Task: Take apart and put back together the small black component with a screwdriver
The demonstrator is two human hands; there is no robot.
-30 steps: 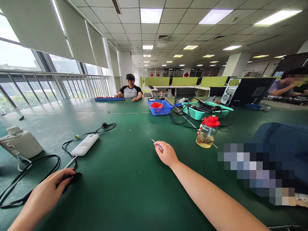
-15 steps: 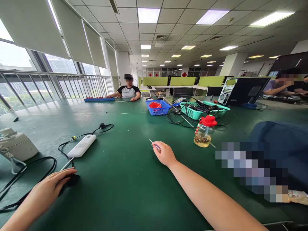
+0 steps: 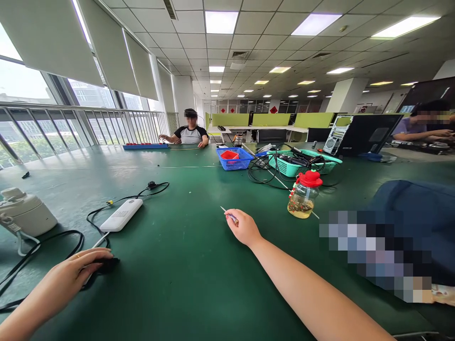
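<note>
My right hand [image 3: 244,228] is closed over the middle of the table, pinching a thin pointed tool [image 3: 232,219] that looks like a small screwdriver. Its pale tip points up and left, above the tabletop, and part of its handle is inside my fingers. Low on the left, my left hand [image 3: 76,272] curves over a small black object [image 3: 108,266], thumb on one side and fingers on the other. What kind of object it is cannot be made out, since the hand covers part of it. Just beyond lies a white power-bank-like box [image 3: 121,215] with a cable.
A pale bottle [image 3: 24,213] and black cables [image 3: 73,233] lie at left. To the right stand a red-lidded jar [image 3: 304,199] of liquid and a dark blue bag [image 3: 415,218]. Farther back are a blue basket [image 3: 234,163], a green basket [image 3: 284,166], a monitor [image 3: 369,135] and seated people.
My left hand has shifted slightly, its fingers still over the black object. My right hand and the tool look unmoved. The person across the table has raised one hand.
</note>
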